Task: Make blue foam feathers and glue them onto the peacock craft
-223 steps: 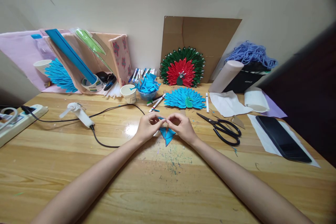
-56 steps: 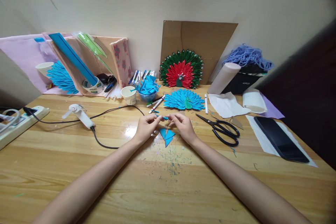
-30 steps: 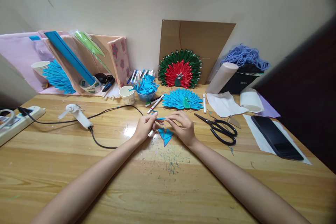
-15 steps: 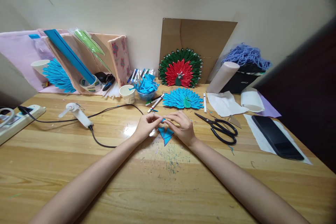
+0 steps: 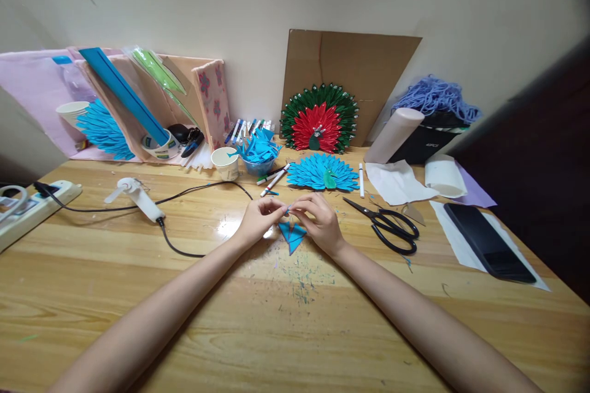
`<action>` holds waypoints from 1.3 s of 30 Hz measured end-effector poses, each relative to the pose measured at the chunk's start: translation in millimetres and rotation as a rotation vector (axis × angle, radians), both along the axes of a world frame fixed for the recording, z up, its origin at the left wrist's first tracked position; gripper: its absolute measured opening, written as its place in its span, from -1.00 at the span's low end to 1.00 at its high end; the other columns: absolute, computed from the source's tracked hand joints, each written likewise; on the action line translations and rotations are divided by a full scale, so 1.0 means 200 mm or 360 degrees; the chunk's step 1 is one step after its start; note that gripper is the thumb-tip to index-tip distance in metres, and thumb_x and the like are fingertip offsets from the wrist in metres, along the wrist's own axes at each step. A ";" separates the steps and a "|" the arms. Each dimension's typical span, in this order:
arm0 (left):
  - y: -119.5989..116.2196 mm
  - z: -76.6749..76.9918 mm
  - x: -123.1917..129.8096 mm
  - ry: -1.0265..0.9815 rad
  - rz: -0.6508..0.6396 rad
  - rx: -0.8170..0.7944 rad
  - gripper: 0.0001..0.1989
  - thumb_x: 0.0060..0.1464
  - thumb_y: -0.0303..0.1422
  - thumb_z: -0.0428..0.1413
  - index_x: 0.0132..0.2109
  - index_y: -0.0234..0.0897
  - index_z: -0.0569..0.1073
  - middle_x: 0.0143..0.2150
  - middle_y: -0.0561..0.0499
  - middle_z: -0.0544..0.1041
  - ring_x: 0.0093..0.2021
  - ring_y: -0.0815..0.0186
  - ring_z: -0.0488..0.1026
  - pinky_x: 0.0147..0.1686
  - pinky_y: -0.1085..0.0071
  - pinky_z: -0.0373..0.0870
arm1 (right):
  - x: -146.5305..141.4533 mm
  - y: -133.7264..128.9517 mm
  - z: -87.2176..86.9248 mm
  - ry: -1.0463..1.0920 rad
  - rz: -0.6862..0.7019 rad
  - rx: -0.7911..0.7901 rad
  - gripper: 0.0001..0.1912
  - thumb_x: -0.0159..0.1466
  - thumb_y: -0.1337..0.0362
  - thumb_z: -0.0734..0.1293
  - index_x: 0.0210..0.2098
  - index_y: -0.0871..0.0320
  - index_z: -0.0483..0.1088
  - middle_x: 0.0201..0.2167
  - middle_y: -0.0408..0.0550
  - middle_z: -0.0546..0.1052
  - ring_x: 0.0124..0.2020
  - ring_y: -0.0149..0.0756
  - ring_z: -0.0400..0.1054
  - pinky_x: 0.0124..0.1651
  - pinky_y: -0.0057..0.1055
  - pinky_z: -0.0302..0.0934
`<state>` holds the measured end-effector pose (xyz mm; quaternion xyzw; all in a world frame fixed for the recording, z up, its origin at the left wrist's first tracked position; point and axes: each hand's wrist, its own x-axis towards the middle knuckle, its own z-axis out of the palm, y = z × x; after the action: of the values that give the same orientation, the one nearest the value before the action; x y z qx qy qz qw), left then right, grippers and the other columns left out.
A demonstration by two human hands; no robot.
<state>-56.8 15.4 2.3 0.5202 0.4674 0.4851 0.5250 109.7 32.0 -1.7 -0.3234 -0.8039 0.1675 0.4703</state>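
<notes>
My left hand (image 5: pixel 260 221) and my right hand (image 5: pixel 320 221) meet above the middle of the table, fingertips pinched together. Between them is a small blue piece (image 5: pixel 287 210), mostly covered by the fingers. Just below the fingertips lie blue pointed pieces (image 5: pixel 292 237) on the wood. Behind my hands sits a blue fan of petals (image 5: pixel 313 173) with a green shape (image 5: pixel 330 179) on it. To its left stands a bowl of blue strips (image 5: pixel 259 156). Black-handled scissors (image 5: pixel 394 224) lie right of my right hand, blades partly open.
A white glue gun (image 5: pixel 142 201) with a black cord lies left, near a power strip (image 5: pixel 32 215). A paper cup (image 5: pixel 225 163) stands behind my left hand. At the right is a phone (image 5: pixel 488 242). Behind, a red and green fan (image 5: pixel 318 120) leans on cardboard (image 5: pixel 369 67).
The view has shifted slightly. The small blue piece between my fingertips has turned a little and shows less of its surface. Both hands stay in nearly the same place.
</notes>
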 end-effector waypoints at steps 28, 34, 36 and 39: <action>-0.02 -0.04 0.01 0.0558 0.0148 0.0305 -0.79 0.00 -0.29 0.09 -0.31 -0.37 0.51 -0.46 -0.04 0.51 -0.55 0.43 0.35 -0.56 0.51 0.27 | 0.00 0.01 -0.02 0.0282 0.0081 -0.0493 -0.87 0.16 0.31 0.32 -0.28 0.11 0.48 -0.32 -0.04 0.50 -0.32 -0.32 0.42 -0.31 -0.39 0.39; -0.02 -0.02 0.02 0.0628 0.0156 0.0341 -0.81 -0.02 -0.30 0.09 -0.34 -0.36 0.49 -0.45 -0.02 0.51 -0.55 0.44 0.32 -0.58 0.53 0.22 | -0.01 0.00 0.00 0.0231 0.0056 -0.0455 -0.92 0.16 0.34 0.32 -0.37 0.12 0.48 -0.38 -0.04 0.52 -0.33 -0.31 0.41 -0.32 -0.40 0.36; -0.02 -0.02 0.02 0.0657 0.0155 0.0358 -0.81 -0.02 -0.30 0.09 -0.34 -0.36 0.49 -0.46 -0.01 0.50 -0.55 0.45 0.31 -0.58 0.54 0.20 | -0.02 0.00 0.00 0.0223 0.0042 -0.0463 -0.92 0.16 0.34 0.31 -0.38 0.13 0.47 -0.39 -0.04 0.52 -0.35 -0.32 0.41 -0.33 -0.40 0.36; -0.02 -0.02 0.02 0.0755 0.0175 0.0423 -0.81 0.00 -0.31 0.07 -0.33 -0.35 0.49 -0.45 -0.01 0.50 -0.54 0.45 0.29 -0.56 0.53 0.19 | -0.01 0.00 -0.01 0.0196 0.0027 -0.0462 -0.93 0.17 0.33 0.31 -0.38 0.14 0.46 -0.39 -0.05 0.51 -0.36 -0.32 0.40 -0.34 -0.41 0.34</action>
<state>-52.7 10.7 -1.2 0.6573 0.5370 0.4345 0.3011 106.8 32.6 -2.8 -0.3702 -0.7435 0.3054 0.4657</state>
